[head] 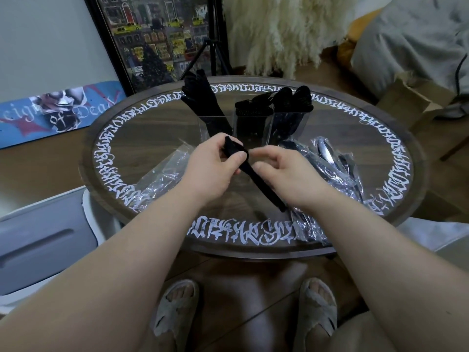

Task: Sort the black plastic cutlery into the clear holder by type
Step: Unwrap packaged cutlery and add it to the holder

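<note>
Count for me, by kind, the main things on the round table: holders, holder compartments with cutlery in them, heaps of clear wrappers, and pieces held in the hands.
Clear holder: 1
Filled compartments: 3
Wrapper heaps: 2, left heap and right heap
Black cutlery piece, held by left hand and right hand: 1
Total: 7

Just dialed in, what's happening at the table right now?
A person is sorting black plastic cutlery. Both hands hold one black piece above the round table: the left hand grips its upper end, and the right hand is curled around the handle. The clear holder behind already has cutlery standing in all three compartments. Crinkled plastic wrappers lie on both sides, and some at right still hold cutlery.
</note>
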Demonstrator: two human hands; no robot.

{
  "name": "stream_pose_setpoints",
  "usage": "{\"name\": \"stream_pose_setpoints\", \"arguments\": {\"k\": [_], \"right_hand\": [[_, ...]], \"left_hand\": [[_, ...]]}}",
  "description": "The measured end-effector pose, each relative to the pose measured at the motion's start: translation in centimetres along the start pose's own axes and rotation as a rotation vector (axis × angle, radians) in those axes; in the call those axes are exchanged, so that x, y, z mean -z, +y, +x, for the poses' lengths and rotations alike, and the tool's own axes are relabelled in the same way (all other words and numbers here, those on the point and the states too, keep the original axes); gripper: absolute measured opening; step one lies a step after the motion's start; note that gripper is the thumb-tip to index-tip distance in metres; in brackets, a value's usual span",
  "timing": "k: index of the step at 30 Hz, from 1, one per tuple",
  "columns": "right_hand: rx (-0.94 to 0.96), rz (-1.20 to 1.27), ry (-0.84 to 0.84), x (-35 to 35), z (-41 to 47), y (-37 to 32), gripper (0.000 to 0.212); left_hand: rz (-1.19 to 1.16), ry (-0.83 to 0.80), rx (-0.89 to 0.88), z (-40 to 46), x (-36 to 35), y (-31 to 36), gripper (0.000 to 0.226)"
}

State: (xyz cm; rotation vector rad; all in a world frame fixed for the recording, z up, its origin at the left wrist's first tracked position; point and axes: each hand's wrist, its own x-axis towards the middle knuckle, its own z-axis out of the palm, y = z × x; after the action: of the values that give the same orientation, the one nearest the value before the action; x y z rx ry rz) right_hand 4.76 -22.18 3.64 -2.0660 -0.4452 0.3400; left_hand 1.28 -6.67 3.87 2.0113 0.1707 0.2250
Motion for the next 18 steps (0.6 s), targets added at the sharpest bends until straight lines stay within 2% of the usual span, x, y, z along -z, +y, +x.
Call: {"name": "stream_pose_setpoints", "arguments": {"k": [3, 9, 13, 15, 18], "right_hand": [[0.06, 0.122, 0.058, -0.8, 0.3, -0.6, 0.031], [0.083, 0.171, 0.156, -1.4, 0.7, -0.6, 0.021], [0.125, 0.033, 0.238, -1.5, 0.8, -0.7, 0.01], [0.104, 0.005, 0.287, -1.5, 0.9, -0.9, 0.01], [0.071, 0.028, 0.327, -1.1, 0.5, -1.0, 0.013]], "left_hand": [[0.013, -0.009, -0.039, -0.2, -0.4, 0.0, 0.016], [0.027, -0.029, -0.054, -0.5, 0.2, 0.2, 0.028], [0.053, -0.061, -0.054, -0.7, 0.7, 0.5, 0.036], [0.061, -0.024, -0.073, -1.0, 1.1, 0.8, 0.032], [0.073, 0.153, -0.096, -1.5, 2.0, 1.3, 0.021]]}}
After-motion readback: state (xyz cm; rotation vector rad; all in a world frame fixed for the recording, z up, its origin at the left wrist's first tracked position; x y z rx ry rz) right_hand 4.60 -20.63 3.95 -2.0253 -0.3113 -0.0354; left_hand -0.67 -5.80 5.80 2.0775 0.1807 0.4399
